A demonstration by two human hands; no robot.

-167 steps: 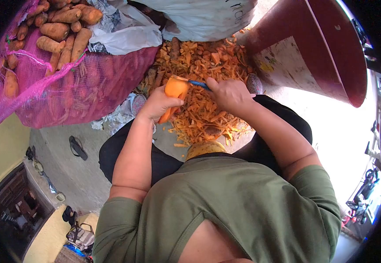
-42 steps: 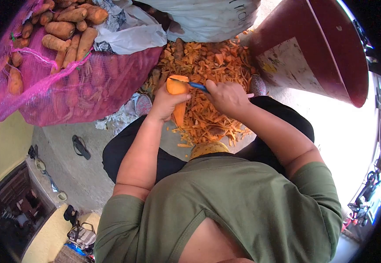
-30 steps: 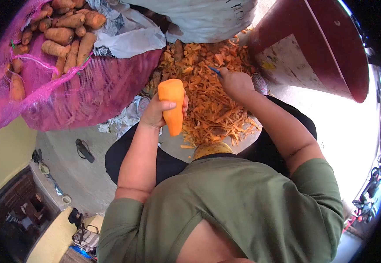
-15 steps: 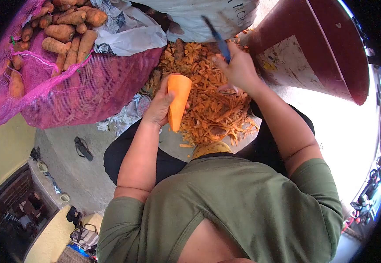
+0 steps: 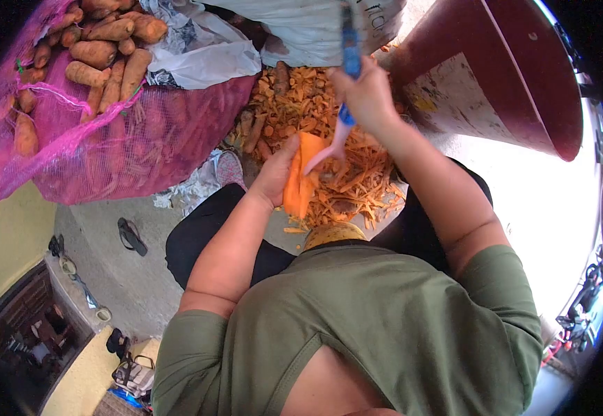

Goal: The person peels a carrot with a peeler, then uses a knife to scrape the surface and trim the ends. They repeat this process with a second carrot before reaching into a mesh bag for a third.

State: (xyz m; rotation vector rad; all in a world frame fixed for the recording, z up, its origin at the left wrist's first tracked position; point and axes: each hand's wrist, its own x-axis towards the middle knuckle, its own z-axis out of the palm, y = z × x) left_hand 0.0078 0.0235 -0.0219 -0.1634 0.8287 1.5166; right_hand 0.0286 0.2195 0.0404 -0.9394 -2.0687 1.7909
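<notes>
My left hand [image 5: 274,175] is closed around a peeled orange carrot [image 5: 298,195], held above the heap of peelings with its narrow end toward me. My right hand [image 5: 369,99] grips a peeler [image 5: 344,125] with a blue handle and a pink forked head. The handle sticks up past my fist, blurred by motion. The peeler's head lies against the carrot's right side. Beneath both hands spreads a pile of orange carrot peelings [image 5: 360,182].
A pink mesh sack [image 5: 176,142] holds several unpeeled carrots [image 5: 95,54] at the upper left. White plastic [image 5: 208,59] lies beside it. A white sack [image 5: 308,35] stands behind the peelings, and a large maroon tub [image 5: 544,83] leans at the right. A sandal [image 5: 132,236] rests on the floor.
My right hand has brought the peeler down and left, from beside the carrot onto it. My left hand has shifted right and slightly down with the carrot, which has turned.
</notes>
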